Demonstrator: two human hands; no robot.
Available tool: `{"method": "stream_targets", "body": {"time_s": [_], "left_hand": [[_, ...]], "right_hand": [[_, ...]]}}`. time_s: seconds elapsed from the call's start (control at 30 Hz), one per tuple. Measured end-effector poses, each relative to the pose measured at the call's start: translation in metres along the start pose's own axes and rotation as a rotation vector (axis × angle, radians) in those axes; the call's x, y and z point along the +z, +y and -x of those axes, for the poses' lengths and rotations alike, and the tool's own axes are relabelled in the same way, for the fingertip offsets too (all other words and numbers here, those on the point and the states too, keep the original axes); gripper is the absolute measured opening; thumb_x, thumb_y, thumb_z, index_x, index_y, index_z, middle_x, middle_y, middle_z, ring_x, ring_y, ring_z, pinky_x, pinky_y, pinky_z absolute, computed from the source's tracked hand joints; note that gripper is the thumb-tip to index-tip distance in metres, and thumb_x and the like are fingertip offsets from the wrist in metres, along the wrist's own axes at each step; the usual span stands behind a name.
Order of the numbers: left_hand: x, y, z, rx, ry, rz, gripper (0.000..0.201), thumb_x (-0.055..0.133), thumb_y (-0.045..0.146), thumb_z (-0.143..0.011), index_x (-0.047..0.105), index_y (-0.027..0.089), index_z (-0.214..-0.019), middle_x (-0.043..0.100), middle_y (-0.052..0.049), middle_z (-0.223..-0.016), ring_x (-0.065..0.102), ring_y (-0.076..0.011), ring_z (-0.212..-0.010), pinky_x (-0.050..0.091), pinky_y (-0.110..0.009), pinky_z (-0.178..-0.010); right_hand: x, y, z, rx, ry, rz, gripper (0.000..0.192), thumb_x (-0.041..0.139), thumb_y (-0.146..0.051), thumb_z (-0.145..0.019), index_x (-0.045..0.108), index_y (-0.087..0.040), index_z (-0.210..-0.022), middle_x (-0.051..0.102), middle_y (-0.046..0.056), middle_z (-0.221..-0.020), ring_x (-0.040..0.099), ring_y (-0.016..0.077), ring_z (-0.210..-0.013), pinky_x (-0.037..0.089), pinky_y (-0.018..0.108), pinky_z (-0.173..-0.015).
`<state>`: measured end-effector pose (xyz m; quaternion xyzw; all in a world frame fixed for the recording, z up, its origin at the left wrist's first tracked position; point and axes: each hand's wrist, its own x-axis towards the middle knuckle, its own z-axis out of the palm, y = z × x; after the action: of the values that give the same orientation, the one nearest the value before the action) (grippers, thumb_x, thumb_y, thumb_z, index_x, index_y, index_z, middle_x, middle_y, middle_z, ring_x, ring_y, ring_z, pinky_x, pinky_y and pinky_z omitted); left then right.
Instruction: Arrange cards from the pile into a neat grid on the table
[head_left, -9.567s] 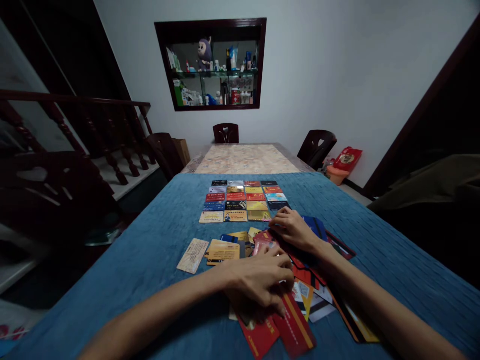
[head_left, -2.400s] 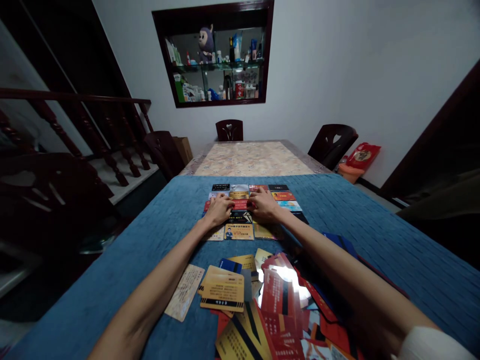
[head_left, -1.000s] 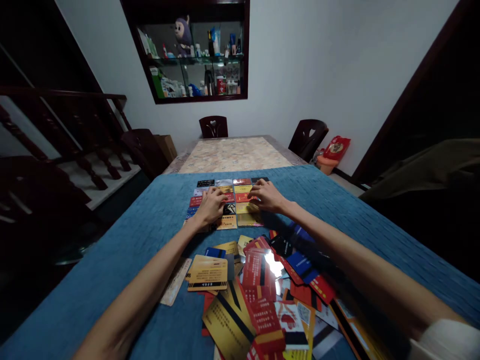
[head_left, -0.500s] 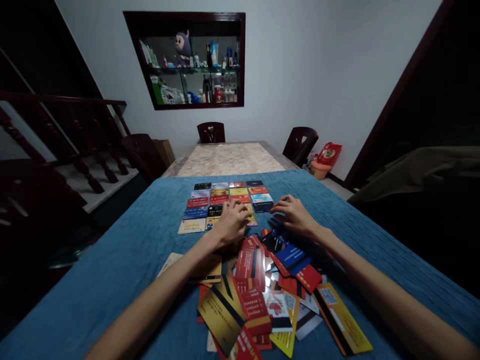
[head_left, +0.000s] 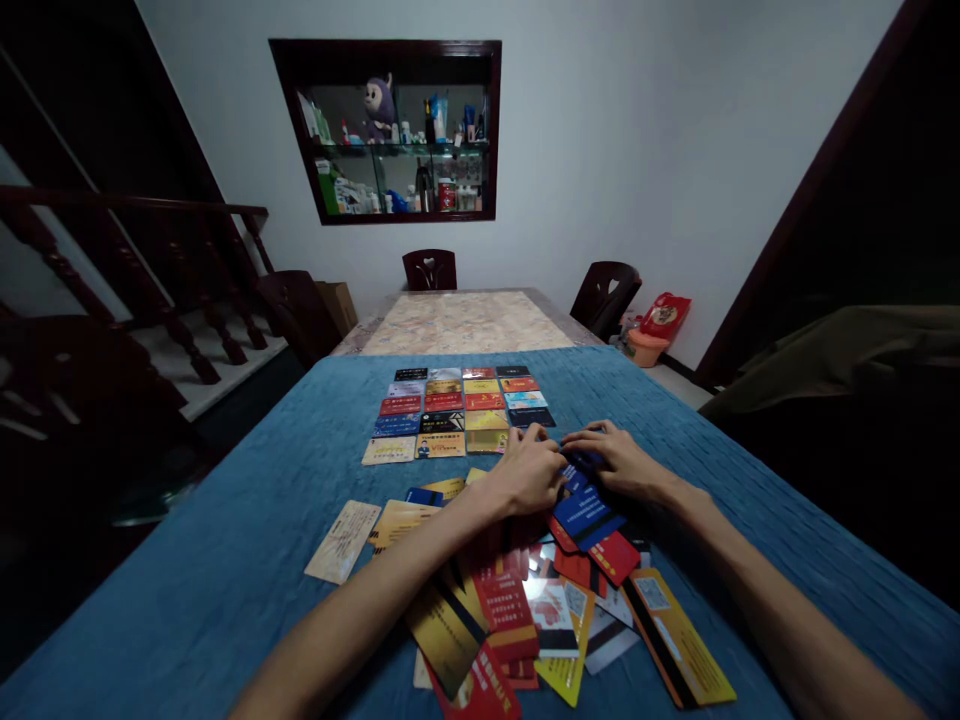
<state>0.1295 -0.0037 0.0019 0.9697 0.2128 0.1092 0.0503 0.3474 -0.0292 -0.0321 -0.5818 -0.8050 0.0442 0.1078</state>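
Observation:
A neat grid of plastic cards (head_left: 457,410) lies in rows on the blue cloth (head_left: 247,560). Nearer me sprawls a loose pile of cards (head_left: 540,600), red, gold, blue and black. My left hand (head_left: 525,475) rests on the far edge of that pile, fingers curled over cards. My right hand (head_left: 615,462) is beside it, fingertips on a dark blue card (head_left: 581,465) at the pile's top; whether it grips the card is unclear. A blue card (head_left: 589,510) lies just below both hands.
A beige card (head_left: 343,527) and a gold card (head_left: 397,520) lie apart at the pile's left. Beyond the cloth is a patterned tabletop (head_left: 465,320) with dark chairs (head_left: 429,268) around it. A stair railing (head_left: 150,260) stands at left, a wall shelf (head_left: 397,130) at the back.
Both hands have drawn back from the card grid to the far edge of the loose pile and come together over the dark blue card.

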Motion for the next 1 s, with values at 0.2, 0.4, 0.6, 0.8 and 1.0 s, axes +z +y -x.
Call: {"method": "stream_targets", "body": {"time_s": [0.2,0.4,0.6,0.8,1.0], "left_hand": [[0.012,-0.004,-0.001,-0.034,-0.028,-0.013,0.020,0.054,0.027,-0.089,0.068,0.017,-0.080,0.066,-0.011,-0.100,0.045,-0.0301,-0.110,0.037,-0.047,-0.085],[0.010,-0.008,0.001,-0.061,-0.030,-0.007,0.019,0.054,0.026,-0.089,0.071,0.017,-0.087,0.065,-0.010,-0.099,0.044,-0.0294,-0.110,0.038,-0.046,-0.085],[0.004,-0.007,0.002,-0.093,-0.063,-0.009,0.018,0.056,0.028,-0.089,0.071,0.019,-0.091,0.064,-0.011,-0.100,0.044,-0.0295,-0.111,0.039,-0.045,-0.087],[0.000,-0.006,0.002,-0.120,-0.088,-0.017,0.019,0.056,0.029,-0.088,0.069,0.017,-0.093,0.066,-0.012,-0.102,0.047,-0.0299,-0.111,0.038,-0.045,-0.088],[0.001,-0.008,0.003,-0.124,-0.072,-0.022,0.022,0.058,0.034,-0.087,0.069,0.017,-0.094,0.069,-0.012,-0.098,0.050,-0.0304,-0.111,0.037,-0.045,-0.089]], "right_hand": [[-0.002,0.001,0.005,-0.019,-0.014,-0.047,0.058,0.048,-0.009,-0.071,0.066,-0.028,-0.123,0.060,0.006,-0.134,0.044,0.0307,-0.119,0.037,0.052,-0.096],[-0.005,0.008,0.009,-0.044,-0.005,-0.049,0.046,0.051,-0.018,-0.079,0.067,-0.028,-0.121,0.061,0.005,-0.133,0.045,0.0303,-0.119,0.039,0.050,-0.097],[-0.009,0.010,0.010,-0.042,-0.023,-0.097,0.042,0.058,-0.027,-0.080,0.068,-0.026,-0.121,0.063,0.007,-0.130,0.047,0.0298,-0.117,0.039,0.048,-0.099],[-0.008,0.009,0.009,-0.049,-0.019,-0.103,0.039,0.058,-0.029,-0.082,0.068,-0.024,-0.120,0.064,0.009,-0.127,0.048,0.0298,-0.114,0.039,0.048,-0.097],[-0.009,0.011,0.009,-0.113,0.022,-0.130,0.032,0.054,-0.034,-0.089,0.070,-0.024,-0.116,0.068,0.009,-0.118,0.050,0.0283,-0.109,0.041,0.046,-0.095]]}}
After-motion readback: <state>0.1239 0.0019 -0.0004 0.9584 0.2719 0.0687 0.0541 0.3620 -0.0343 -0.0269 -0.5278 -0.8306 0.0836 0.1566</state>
